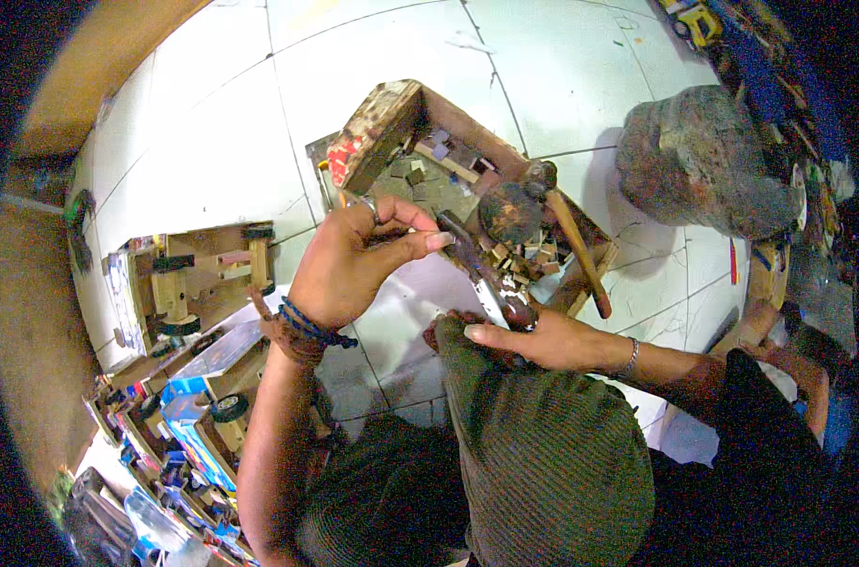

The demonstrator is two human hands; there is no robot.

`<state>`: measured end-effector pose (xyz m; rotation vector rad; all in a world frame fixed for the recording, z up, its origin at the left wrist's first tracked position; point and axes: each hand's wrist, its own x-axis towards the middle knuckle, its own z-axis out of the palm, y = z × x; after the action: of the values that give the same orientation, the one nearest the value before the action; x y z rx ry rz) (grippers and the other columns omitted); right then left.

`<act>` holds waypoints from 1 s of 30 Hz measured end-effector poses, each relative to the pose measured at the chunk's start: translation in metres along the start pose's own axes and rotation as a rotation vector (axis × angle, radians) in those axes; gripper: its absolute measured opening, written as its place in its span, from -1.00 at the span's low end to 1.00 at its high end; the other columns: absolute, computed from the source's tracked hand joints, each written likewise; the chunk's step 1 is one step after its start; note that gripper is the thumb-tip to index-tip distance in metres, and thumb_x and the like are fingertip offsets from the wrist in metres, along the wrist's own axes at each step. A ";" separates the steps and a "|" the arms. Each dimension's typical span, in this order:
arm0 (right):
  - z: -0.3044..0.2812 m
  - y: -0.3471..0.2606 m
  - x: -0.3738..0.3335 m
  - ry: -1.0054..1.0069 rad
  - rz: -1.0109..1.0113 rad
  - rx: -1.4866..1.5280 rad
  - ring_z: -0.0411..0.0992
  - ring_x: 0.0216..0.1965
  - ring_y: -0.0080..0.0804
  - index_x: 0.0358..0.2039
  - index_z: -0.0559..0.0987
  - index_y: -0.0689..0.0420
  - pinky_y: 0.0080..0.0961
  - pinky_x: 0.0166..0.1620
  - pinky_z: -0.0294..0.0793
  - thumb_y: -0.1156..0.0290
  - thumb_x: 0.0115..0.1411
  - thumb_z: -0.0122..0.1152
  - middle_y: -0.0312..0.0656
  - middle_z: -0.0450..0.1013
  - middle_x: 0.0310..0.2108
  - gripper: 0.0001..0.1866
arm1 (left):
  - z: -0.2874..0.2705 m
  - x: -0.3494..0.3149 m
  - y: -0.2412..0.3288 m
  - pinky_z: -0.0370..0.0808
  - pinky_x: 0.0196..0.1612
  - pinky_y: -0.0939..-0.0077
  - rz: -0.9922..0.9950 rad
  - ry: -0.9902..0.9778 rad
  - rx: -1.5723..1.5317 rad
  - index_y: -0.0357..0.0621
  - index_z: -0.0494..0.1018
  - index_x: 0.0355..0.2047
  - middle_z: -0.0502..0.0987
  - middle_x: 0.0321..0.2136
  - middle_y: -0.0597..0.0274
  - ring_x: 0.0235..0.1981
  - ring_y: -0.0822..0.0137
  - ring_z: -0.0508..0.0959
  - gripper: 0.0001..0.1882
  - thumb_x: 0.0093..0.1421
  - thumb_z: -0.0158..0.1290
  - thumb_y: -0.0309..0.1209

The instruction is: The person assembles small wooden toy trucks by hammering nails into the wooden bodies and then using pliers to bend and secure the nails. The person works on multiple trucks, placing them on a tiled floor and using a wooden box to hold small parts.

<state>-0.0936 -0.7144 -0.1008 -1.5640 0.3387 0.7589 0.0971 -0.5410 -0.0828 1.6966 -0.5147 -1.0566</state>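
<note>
My left hand (340,260) is raised over the near left side of a wooden box (472,118), its thumb and forefinger pinched together. Whatever lies between those fingertips is too small to make out. Under them is the dark end of a hand tool (487,298) with a shiny metal shaft; its exact kind is unclear. My right hand (552,338) is closed round the tool's near end, close to my knee. In the box are small wooden blocks (519,267) and a round dark block (510,213). A hammer (578,248) with a wooden handle leans across the box's right side.
Wooden toy vehicles with black wheels (172,293) stand at the left, and more painted ones (188,406) are stacked below them. A bulky dark rounded object (698,156) sits at the right on white floor tiles (373,47). A yellow toy vehicle (698,24) is at the far right.
</note>
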 end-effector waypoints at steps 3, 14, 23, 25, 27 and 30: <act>-0.004 -0.002 -0.006 0.020 0.088 0.026 0.40 0.07 -0.18 0.10 0.44 0.18 -0.28 0.16 0.35 -0.12 0.29 0.14 -0.05 0.47 0.02 -0.37 | 0.004 -0.001 0.001 0.51 -0.12 0.54 0.038 -0.002 0.001 -0.24 0.52 -0.29 0.61 -0.34 0.29 -0.25 0.50 0.56 -0.82 0.19 0.26 -0.41; -0.006 -0.008 -0.011 0.097 0.116 0.029 0.42 0.11 -0.13 0.12 0.48 0.21 -0.27 0.20 0.35 -0.12 0.26 0.17 0.00 0.48 0.07 -0.34 | 0.010 -0.008 0.002 0.53 -0.03 0.53 0.107 0.010 -0.271 -0.25 0.44 -0.17 0.56 -0.23 0.23 -0.14 0.41 0.57 -0.77 0.21 0.22 -0.53; -0.007 -0.002 -0.013 -0.003 0.065 -0.021 0.23 0.28 -0.09 0.30 0.25 0.21 -0.27 0.32 0.19 -0.15 0.26 0.15 0.07 0.30 0.24 -0.18 | 0.002 -0.014 0.003 0.50 -0.26 0.62 0.197 -0.028 -0.214 -0.18 0.49 -0.30 0.58 -0.36 0.32 -0.28 0.50 0.57 -0.90 0.22 0.21 -0.50; -0.006 0.000 -0.013 -0.034 0.040 -0.021 0.22 0.29 -0.08 0.32 0.23 0.21 -0.27 0.32 0.19 -0.16 0.26 0.15 0.08 0.28 0.26 -0.16 | -0.004 -0.016 0.004 0.48 -0.29 0.62 0.160 -0.068 -0.196 -0.18 0.50 -0.31 0.59 -0.37 0.31 -0.31 0.51 0.56 -0.90 0.22 0.22 -0.50; -0.007 0.000 -0.012 -0.047 0.017 -0.041 0.27 0.24 -0.10 0.27 0.28 0.20 -0.29 0.28 0.24 -0.17 0.26 0.14 0.06 0.33 0.20 -0.20 | -0.008 -0.016 0.005 0.50 -0.29 0.60 0.169 -0.101 -0.195 -0.21 0.51 -0.30 0.59 -0.38 0.29 -0.35 0.50 0.56 -0.90 0.21 0.22 -0.51; -0.009 -0.003 -0.012 -0.088 0.047 -0.105 0.44 0.04 -0.21 0.08 0.47 0.18 -0.33 0.13 0.38 -0.16 0.29 0.10 -0.04 0.50 -0.02 -0.36 | -0.012 -0.015 0.006 0.54 -0.25 0.57 0.157 -0.144 -0.197 -0.24 0.51 -0.29 0.59 -0.37 0.27 -0.35 0.48 0.57 -0.89 0.21 0.21 -0.52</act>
<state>-0.0978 -0.7256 -0.0914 -1.6203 0.2751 0.8911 0.1000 -0.5253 -0.0705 1.3923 -0.6052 -1.0824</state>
